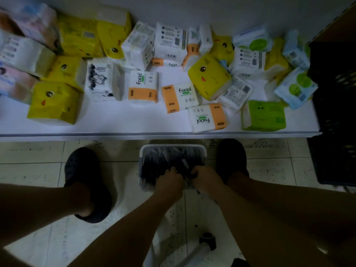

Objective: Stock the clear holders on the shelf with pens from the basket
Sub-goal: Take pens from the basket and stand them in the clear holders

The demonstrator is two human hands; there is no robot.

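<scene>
On the floor between our feet, the white basket [173,147] sat just below the shelf edge, full of dark pens [163,160]. Our left grip [169,180] and right grip [207,179] were both in its near end, fingers curled round a bunch of pens. We judged them light, stiff and slick, apt to slide out lengthwise, so best clasped mid-barrel and aligned. The shelf [115,120] carried tissue packs [180,97]; no clear holders showed.

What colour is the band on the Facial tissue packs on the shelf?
Orange; the Facial tissue packs show best in the head view.
</scene>
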